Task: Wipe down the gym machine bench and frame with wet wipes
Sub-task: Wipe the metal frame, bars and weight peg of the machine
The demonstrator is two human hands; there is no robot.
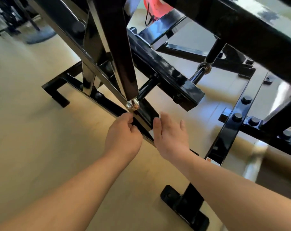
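Frame bar (146, 119): left hand (123, 137) fingers pinch its edge; right hand (171, 137) fingers lie flat; open floor (33, 130) below.

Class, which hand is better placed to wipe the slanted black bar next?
Probably the right: the right hand lies flat against the bar with straight fingers, while the left hand pinches its edge, seemingly steadying it.

floor: pale beige floor (33, 130), smooth, with soft glare | top centre: orange-red object (155, 7) with a black strap, partly hidden, kind unclear | top left: blurred dark gym equipment (6, 15) | just beside it: grey-blue rounded pad (41, 36) lying on the floor
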